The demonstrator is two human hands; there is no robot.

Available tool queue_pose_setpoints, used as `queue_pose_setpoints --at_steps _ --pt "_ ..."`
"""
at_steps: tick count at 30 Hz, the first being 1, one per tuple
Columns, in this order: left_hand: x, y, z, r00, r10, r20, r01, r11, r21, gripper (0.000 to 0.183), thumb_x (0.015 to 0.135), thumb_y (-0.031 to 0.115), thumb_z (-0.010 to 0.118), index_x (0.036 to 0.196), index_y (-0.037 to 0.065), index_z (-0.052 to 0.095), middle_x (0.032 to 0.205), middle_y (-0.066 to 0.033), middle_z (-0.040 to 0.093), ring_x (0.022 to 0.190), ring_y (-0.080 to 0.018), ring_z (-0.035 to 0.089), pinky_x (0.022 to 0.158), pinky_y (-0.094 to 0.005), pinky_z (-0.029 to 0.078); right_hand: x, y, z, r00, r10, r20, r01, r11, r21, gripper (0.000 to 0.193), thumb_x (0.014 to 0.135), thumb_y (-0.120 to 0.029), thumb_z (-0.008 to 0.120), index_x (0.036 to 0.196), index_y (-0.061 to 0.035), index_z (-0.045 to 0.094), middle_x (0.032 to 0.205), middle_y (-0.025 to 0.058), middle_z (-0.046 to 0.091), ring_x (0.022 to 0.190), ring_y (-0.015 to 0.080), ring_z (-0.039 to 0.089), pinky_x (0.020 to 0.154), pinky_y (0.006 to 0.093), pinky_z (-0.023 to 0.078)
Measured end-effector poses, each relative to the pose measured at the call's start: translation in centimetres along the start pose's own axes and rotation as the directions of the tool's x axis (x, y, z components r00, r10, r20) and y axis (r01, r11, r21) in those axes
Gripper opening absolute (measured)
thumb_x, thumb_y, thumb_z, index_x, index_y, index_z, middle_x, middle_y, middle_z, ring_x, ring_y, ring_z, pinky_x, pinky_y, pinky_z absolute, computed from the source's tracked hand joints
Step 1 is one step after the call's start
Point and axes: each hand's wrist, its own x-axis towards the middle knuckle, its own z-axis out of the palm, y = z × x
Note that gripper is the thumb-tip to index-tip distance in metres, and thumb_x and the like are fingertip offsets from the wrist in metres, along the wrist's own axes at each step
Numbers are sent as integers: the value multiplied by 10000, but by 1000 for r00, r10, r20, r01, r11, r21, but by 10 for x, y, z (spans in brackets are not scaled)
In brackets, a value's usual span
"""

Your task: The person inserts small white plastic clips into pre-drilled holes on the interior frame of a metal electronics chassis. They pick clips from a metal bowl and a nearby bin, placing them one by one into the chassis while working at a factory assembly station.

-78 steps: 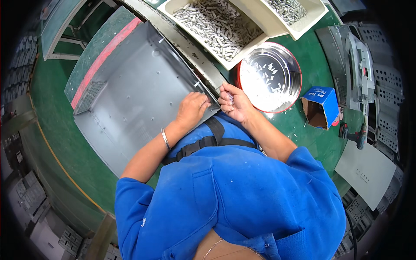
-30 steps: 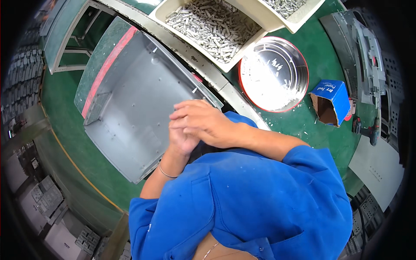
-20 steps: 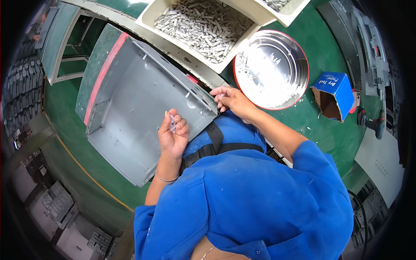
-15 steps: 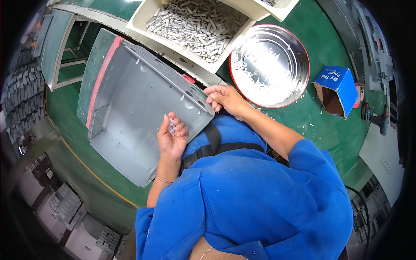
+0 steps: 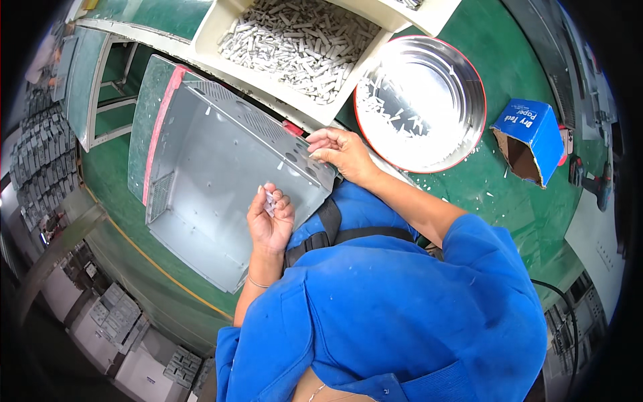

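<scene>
A grey sheet-metal chassis [image 5: 214,167] with raised walls lies on the green bench in front of me. My left hand [image 5: 269,218] is cupped over the chassis's near corner, its fingers closed around a few small silvery metal parts [image 5: 269,199]. My right hand [image 5: 340,150] rests at the chassis's right wall, fingertips pinched together at the upper edge near a row of holes. Whether something sits between those fingertips is too small to tell.
A cream bin [image 5: 295,40] full of small grey metal pieces stands beyond the chassis. A round shiny pan with a red rim [image 5: 422,100] holds more small parts. An open blue cardboard box [image 5: 529,141] lies at the right. Grey stacked parts [image 5: 40,161] line the left.
My hands were clasped together over the chassis's corner a second ago. They have since separated: the left now holds small parts, and the right reached to the chassis's right wall.
</scene>
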Motion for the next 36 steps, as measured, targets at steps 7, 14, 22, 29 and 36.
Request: queue_pose_setpoints --at_steps 7,14,22,29,36 --pt "0 -1 0 1000 11 13 -11 1000 -3 190 832 183 434 837 16 525 693 -88 546 569 -152 471 480 -238 368 4 3 6 1000 -1 -31 -1 999 -40 221 720 -25 574 937 3 542 803 59 580 730 72 538 671 194 436" --pt "1 1 -2 1000 15 17 -15 1000 3 193 831 183 434 850 14 525 701 -95 547 583 -161 483 487 -242 371 7 12 13 993 -22 -115 4 988 -152 172 695 -55 604 852 -7 554 717 32 571 638 64 513 605 201 434" --pt "0 -3 6 997 76 34 -79 993 86 226 806 182 461 910 -10 518 743 -109 544 621 -178 498 523 -251 390 9 7 19 996 12 -90 -47 919 -392 114 751 -124 570 811 -30 549 659 -22 525 594 40 458 549 188 388" --pt "0 -7 0 993 118 20 -119 989 84 196 763 144 535 914 19 527 745 -62 547 625 -129 488 545 -236 404 8 3 6 993 -102 66 121 859 -498 114 754 -128 526 783 -20 548 663 43 544 621 90 484 571 235 396" --pt "-4 -7 3 991 126 45 -132 979 158 124 815 175 502 801 52 488 655 11 471 546 -66 441 463 -184 365 5 -1 20 980 -194 46 176 735 -655 180 757 -150 524 657 -12 465 555 38 422 542 96 398 511 249 355"
